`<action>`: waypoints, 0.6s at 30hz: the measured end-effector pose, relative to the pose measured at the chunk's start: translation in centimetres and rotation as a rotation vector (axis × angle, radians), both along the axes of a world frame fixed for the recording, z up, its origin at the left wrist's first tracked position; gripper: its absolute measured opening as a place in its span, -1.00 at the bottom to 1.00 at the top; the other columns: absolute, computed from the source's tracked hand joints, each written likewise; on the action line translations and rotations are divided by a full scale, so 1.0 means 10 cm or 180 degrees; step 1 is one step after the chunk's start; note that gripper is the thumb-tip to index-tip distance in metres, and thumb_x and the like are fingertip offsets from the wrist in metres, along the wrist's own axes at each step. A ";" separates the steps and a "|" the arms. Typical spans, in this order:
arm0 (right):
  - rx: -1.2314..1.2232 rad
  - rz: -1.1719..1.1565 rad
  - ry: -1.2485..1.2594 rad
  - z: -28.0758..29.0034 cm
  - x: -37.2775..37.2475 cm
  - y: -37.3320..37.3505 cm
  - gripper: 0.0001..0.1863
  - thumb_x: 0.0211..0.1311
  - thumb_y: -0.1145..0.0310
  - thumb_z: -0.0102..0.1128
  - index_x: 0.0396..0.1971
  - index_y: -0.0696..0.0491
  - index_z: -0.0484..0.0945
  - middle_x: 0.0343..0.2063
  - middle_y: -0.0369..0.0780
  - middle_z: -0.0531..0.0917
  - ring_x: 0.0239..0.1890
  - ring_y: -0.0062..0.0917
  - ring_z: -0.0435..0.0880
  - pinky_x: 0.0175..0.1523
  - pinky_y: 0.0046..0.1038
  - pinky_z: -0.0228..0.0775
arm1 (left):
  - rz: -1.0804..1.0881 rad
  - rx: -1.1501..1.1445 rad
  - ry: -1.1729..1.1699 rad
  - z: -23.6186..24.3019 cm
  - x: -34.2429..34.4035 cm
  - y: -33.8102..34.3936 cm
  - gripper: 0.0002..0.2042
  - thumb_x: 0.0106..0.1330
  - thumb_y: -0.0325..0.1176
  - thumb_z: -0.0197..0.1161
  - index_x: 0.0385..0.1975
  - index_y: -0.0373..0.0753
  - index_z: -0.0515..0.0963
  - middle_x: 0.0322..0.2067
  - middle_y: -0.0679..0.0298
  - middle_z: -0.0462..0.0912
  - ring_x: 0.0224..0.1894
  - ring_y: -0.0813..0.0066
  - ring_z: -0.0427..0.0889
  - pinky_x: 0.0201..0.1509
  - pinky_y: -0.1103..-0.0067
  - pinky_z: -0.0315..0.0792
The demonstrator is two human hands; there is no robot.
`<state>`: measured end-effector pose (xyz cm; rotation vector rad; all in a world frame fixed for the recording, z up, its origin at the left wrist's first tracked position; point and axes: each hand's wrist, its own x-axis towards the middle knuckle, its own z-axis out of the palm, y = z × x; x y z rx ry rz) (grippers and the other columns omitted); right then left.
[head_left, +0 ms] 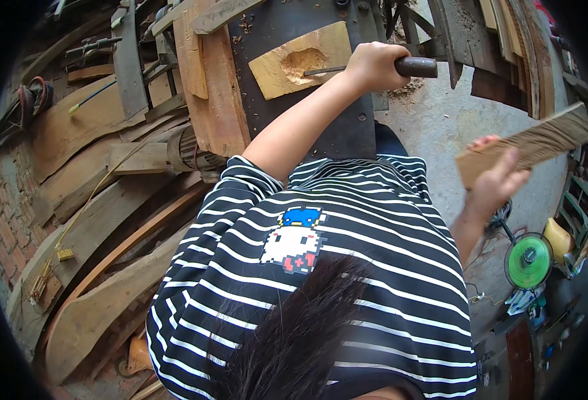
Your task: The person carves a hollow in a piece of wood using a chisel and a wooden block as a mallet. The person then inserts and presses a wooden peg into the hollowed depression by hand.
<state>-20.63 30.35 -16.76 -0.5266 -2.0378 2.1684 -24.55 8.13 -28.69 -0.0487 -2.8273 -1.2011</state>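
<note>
The left hand [376,65] grips the chisel [419,67] at one o'clock, the right hand [496,181] grasps a wooden block [540,139] at three — an off-line swing could strike the left hand

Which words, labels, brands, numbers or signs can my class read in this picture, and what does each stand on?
None can be read.
Striped shirt: a pixel-style print, with no readable lettering.
Chisel, hollowed wood piece and wooden board in the right hand: no writing visible.
Green disc: any marking is too small to read.
Clutter along the right edge: too small and blurred.
</note>
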 end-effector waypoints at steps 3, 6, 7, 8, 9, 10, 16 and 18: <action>0.0754 0.1756 -0.1022 -0.03 0.19 0.01 -0.73 0.45 0.26 -0.02 -0.02 0.09 0.29 -0.41 -0.15 0.58 -0.48 -0.53 0.59 -0.39 -0.49 0.49 | -0.0183 0.0051 0.0123 -0.01 -0.04 0.11 -0.70 -0.15 -0.17 0.39 -0.35 -0.07 0.67 -0.47 0.18 0.68 -0.36 0.17 0.68 -0.25 0.36 0.57; 0.0545 0.1975 -0.1211 0.18 0.16 0.12 -0.73 0.45 0.29 -0.03 0.02 0.11 0.33 -0.43 -0.13 0.60 -0.51 -0.55 0.59 -0.41 -0.50 0.50 | -0.0272 -0.0004 -0.0017 -0.12 0.01 0.13 -0.69 -0.14 -0.16 0.38 -0.35 -0.08 0.67 -0.46 0.17 0.69 -0.35 0.17 0.69 -0.25 0.36 0.57; 0.0355 0.1754 -0.0776 0.21 0.12 0.16 -0.74 0.46 0.31 -0.06 0.02 0.12 0.31 -0.41 -0.12 0.60 -0.48 -0.54 0.60 -0.37 -0.50 0.51 | -0.0289 -0.0004 -0.0025 -0.10 0.01 0.14 -0.69 -0.14 -0.16 0.38 -0.35 -0.08 0.67 -0.46 0.17 0.69 -0.35 0.17 0.69 -0.25 0.36 0.57; 0.0439 0.1122 -0.0538 0.29 0.11 0.12 -0.72 0.47 0.33 -0.08 0.06 0.12 0.27 -0.41 -0.13 0.59 -0.47 -0.53 0.60 -0.35 -0.50 0.51 | -0.0318 -0.0018 -0.0068 -0.09 0.00 0.14 -0.69 -0.14 -0.16 0.39 -0.34 -0.07 0.67 -0.46 0.17 0.69 -0.35 0.17 0.69 -0.25 0.36 0.57; 0.0304 0.0367 -0.0210 0.21 0.10 -0.01 -0.71 0.47 0.33 -0.07 0.07 0.11 0.25 -0.43 -0.14 0.59 -0.49 -0.53 0.59 -0.36 -0.50 0.51 | -0.0369 -0.0030 -0.0103 -0.07 -0.02 0.16 -0.69 -0.14 -0.16 0.39 -0.34 -0.07 0.67 -0.45 0.18 0.69 -0.35 0.17 0.69 -0.24 0.36 0.57; 0.0176 -0.0376 0.0127 0.10 0.10 -0.12 -0.69 0.46 0.32 -0.06 0.08 0.11 0.23 -0.44 -0.15 0.58 -0.50 -0.53 0.59 -0.38 -0.51 0.50 | -0.0395 -0.0025 -0.0096 -0.07 -0.03 0.17 -0.69 -0.14 -0.16 0.39 -0.34 -0.07 0.67 -0.45 0.18 0.69 -0.35 0.17 0.69 -0.24 0.36 0.57; -0.0158 0.1719 -0.1734 -0.12 0.36 0.02 -0.70 0.45 0.31 -0.07 0.04 0.14 0.25 -0.48 -0.15 0.56 -0.57 -0.52 0.58 -0.48 -0.50 0.49 | -0.0472 -0.0105 -0.0246 -0.05 0.04 0.04 -0.65 -0.14 -0.16 0.40 -0.29 -0.10 0.67 -0.40 0.15 0.69 -0.30 0.16 0.69 -0.18 0.37 0.56; -0.0124 0.1526 -0.1517 -0.16 0.29 0.10 -0.72 0.45 0.31 -0.07 0.03 0.14 0.25 -0.47 -0.15 0.56 -0.56 -0.53 0.58 -0.48 -0.50 0.49 | -0.0522 0.0149 -0.0272 0.01 -0.02 -0.01 -0.62 -0.16 -0.19 0.43 -0.27 -0.13 0.67 -0.38 0.12 0.69 -0.29 0.14 0.68 -0.18 0.38 0.56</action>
